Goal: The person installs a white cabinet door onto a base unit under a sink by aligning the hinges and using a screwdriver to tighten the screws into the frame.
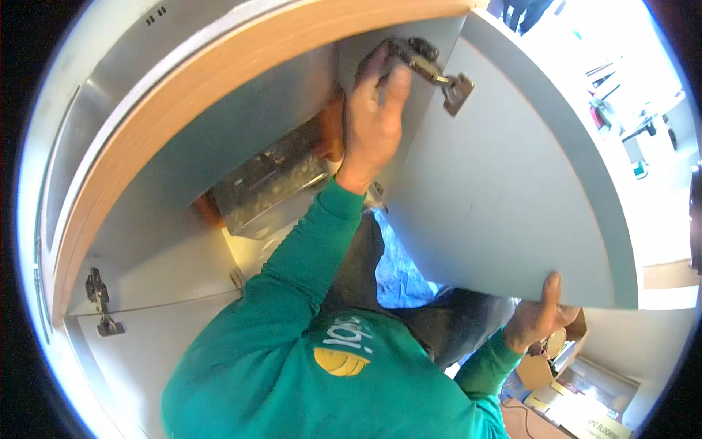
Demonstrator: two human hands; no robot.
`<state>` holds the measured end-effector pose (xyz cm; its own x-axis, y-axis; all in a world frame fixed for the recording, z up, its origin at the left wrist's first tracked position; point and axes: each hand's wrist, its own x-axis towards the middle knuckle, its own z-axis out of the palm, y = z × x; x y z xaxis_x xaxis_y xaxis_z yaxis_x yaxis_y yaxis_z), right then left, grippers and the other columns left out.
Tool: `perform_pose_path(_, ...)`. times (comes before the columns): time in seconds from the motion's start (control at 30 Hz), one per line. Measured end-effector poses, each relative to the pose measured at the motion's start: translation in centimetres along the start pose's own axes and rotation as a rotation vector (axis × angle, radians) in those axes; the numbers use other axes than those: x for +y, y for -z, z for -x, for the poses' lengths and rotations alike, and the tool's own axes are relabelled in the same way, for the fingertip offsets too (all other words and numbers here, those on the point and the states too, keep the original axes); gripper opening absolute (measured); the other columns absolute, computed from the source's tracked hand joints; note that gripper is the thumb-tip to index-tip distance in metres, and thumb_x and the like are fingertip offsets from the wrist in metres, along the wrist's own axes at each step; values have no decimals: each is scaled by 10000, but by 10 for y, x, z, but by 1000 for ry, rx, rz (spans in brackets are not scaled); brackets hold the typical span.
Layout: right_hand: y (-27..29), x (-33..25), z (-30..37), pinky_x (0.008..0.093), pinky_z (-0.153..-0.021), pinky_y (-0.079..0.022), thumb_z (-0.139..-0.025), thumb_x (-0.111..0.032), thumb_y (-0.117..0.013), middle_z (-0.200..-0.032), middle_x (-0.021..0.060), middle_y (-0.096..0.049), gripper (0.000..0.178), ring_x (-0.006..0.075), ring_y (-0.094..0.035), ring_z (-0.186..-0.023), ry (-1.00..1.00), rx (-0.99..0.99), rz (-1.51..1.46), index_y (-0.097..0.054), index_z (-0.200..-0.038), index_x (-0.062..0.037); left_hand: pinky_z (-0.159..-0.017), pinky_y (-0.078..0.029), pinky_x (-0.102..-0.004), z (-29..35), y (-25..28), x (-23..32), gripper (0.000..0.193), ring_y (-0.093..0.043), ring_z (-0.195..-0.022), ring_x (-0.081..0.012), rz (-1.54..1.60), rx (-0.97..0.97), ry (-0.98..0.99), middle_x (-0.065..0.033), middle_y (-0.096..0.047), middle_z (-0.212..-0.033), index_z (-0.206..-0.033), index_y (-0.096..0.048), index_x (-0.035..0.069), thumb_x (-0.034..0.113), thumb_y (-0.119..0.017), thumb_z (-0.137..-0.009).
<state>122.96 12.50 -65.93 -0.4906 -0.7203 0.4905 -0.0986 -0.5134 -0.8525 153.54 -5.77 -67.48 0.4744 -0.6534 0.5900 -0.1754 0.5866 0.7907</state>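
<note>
My left hand (376, 121) reaches up inside a cabinet, its fingers and thumb closed around the inner end of a metal cabinet hinge (420, 62). The hinge's cup end meets a pale grey cabinet door (504, 175), which stands open to the right. At the door's lower edge my right hand (542, 316) grips the panel, thumb on the inner face and the other fingers partly hidden. A second hinge (376, 194) shows lower down, partly hidden beside my left sleeve. Wood-coloured edging (183, 88) runs along the cabinet top.
Another door (161, 333) with a hinge (102, 304) stands at the left. Pipes (330, 132) and a shiny boxy unit (270, 179) sit inside the cabinet. Blue sheeting (398, 263) lies by my legs. At lower right is an open cardboard box (537, 369) with things in it.
</note>
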Motion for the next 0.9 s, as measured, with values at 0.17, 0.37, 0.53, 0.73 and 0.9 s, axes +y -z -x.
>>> perform_pose_path(0.17,4,6,2,362,-881,-558,-914,-84,-714,-1125,186,-699,386,236,-683,-982,31,-23,95,-619,-1244,94,-1078,-454,-420,77,61,-81,444,-579,-1291,-332,-281,-192,240,-199,-597,-1410,-1384,-573,-30,206,-616,-1011)
perform_pose_path(0.37,10,3,-2,377,-898,-563,-926,-99,-715,-1142,202,-694,366,260,-683,-1000,-20,-30,53,-635,-1235,81,-880,-555,-571,305,75,-243,256,-677,-1004,-388,-442,-775,668,-224,-665,-1026,-1064,-655,-33,89,-721,-849)
perform_pose_path(0.53,16,7,-1,446,-963,-557,-957,-83,-684,-1228,198,-676,349,278,-665,-1090,-12,1,-13,-635,-1279,44,-992,-499,-497,342,55,-316,224,-641,-1110,-299,-797,-503,908,-150,-651,-1173,-1111,-685,108,249,-625,-948)
perform_pose_path(0.73,16,7,1,497,-1002,-548,-974,-81,-669,-1282,199,-662,365,296,-657,-1141,-21,-10,-62,-619,-1321,21,-1030,-479,-465,351,68,-396,285,-605,-1187,-364,-1477,-813,381,-171,-635,-1261,-1204,-690,139,145,-618,-928)
perform_pose_path(0.9,24,10,13,511,-1007,-542,-978,-86,-665,-1294,199,-656,355,303,-654,-1149,4,80,0,-624,-1316,17,-853,-530,-396,331,38,-393,225,-583,-834,-216,-329,239,907,-52,-624,-976,-1093,-619,117,99,-669,-875)
